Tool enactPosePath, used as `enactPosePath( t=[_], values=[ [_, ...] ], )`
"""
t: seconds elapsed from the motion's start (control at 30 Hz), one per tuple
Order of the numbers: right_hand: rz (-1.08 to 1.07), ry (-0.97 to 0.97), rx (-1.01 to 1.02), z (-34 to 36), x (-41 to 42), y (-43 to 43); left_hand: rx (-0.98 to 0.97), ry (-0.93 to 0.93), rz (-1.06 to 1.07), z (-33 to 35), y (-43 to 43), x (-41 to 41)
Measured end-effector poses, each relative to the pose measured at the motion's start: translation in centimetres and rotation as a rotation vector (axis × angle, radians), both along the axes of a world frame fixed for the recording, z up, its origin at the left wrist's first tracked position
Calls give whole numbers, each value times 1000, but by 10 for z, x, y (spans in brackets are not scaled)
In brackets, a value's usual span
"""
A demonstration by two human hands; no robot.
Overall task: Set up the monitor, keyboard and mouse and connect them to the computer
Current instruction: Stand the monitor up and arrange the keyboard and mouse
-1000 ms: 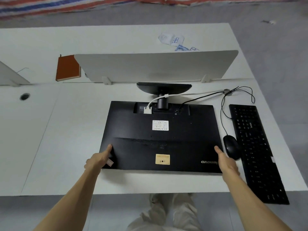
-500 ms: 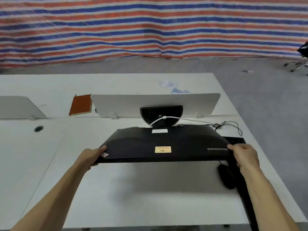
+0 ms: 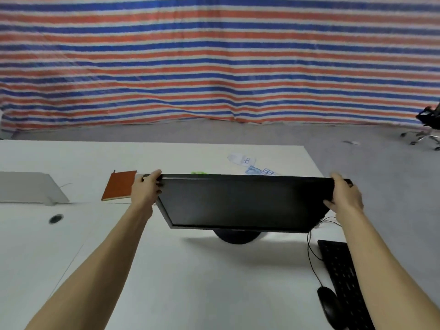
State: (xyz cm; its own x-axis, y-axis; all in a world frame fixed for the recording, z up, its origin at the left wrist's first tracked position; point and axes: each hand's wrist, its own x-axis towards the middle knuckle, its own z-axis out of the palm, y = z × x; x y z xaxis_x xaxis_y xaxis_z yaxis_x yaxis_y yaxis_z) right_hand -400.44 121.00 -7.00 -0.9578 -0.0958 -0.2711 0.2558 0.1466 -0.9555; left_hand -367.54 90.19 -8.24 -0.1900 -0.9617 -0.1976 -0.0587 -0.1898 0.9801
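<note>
Black monitor (image 3: pixel 240 203) held at a forward lean by both top corners, its dark screen facing the person.

The left grip (image 3: pixel 147 189) curls round the top left corner and the right grip (image 3: pixel 345 194) clamps the top right, so both are closed on the monitor. Its round base (image 3: pixel 237 236) shows under the lower edge, about mid-way across the white counter (image 3: pixel 190 282). I cannot tell whether the base sits flat. At the near right lie the keyboard (image 3: pixel 342 277) and, just left of it, the mouse (image 3: pixel 329 306). A thin black cable (image 3: pixel 312 253) runs from the mouse up behind the screen. I'd say the monitor is being stood up. Next, the base needs settling square, the panel tipped to vertical, then both hands freed to bring keyboard and mouse in front. No computer shows, so the connections can't be judged.
</note>
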Motion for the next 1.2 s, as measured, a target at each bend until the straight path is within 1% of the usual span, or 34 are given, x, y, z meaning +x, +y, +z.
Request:
enactPosePath(
  t=[0.07, 0.2, 0.37, 0.47, 0.53, 0.67, 0.87, 1.07, 1.2],
  values=[
    [-3, -30, -8, -1, -17, -6, -91, -26, -26, 4, -10, -19],
    [-9, 34, 162, -5, -35, -22, -103, -64, 20, 5, -28, -45],
    [50, 90, 144, -5, -58, -62, 17, -76, 93, -5, -67, -61],
    [80, 56, 122, -3, -76, -89, 68, -84, 144, -27, -103, -71],
    [74, 21, 115, -4, -90, -104, 79, -89, 152, -19, -106, -81],
    [90, -54, 136, -19, -124, -126, 88, -80, 82, -8, -119, -118],
    [143, -103, 145, -35, -158, -147, 134, -142, 119, -14, -156, -144],
    [160, -114, 136, -43, -168, -162, 146, -174, 115, -12, -170, -145],
    [160, -41, 211, -48, -162, -166, 78, -183, 147, -14, -171, -142]
  ],
)
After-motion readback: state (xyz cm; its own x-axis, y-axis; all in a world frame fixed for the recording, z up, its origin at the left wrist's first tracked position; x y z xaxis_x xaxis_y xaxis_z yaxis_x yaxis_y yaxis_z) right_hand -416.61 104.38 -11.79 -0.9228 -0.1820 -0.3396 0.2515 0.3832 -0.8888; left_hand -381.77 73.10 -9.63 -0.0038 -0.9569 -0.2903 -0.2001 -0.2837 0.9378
